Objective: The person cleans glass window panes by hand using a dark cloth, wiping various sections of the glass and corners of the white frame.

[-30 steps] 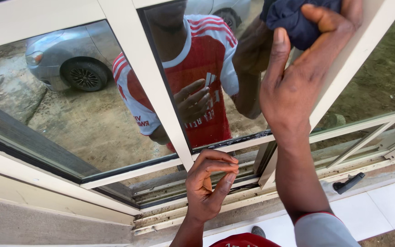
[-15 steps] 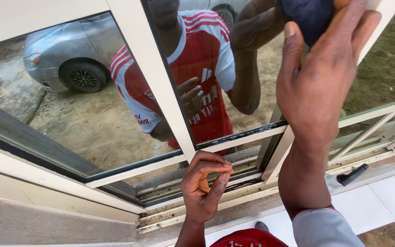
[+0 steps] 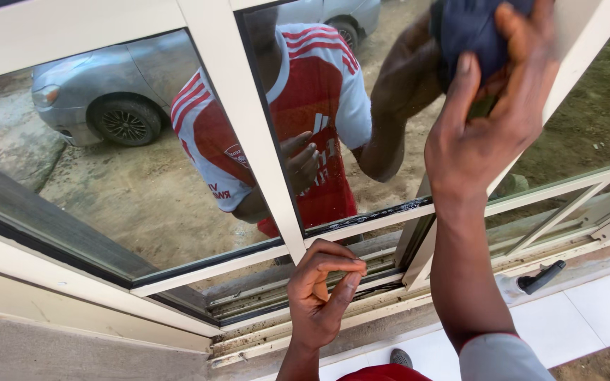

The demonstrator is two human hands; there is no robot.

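My right hand [image 3: 492, 120] presses a dark blue cloth [image 3: 471, 32] against the glass of a cream-framed sliding window [image 3: 241, 127], high at the upper right. My left hand [image 3: 323, 293] hangs lower, by the bottom rail of the window, fingers curled loosely with the thumb touching the fingertips and nothing visible in it. The glass mirrors me in a red and white shirt [image 3: 305, 106], along with both arms.
The dirty window track [image 3: 262, 331] runs along the sill below my left hand. A black handle [image 3: 541, 276] lies on the sill at the right. The glass reflects a silver car [image 3: 100, 99] on bare ground. White floor tiles [image 3: 594, 317] lie at the lower right.
My right hand with the cloth has slid slightly rightward and up along the glass. The left hand has stayed by the bottom rail with fingers curled.
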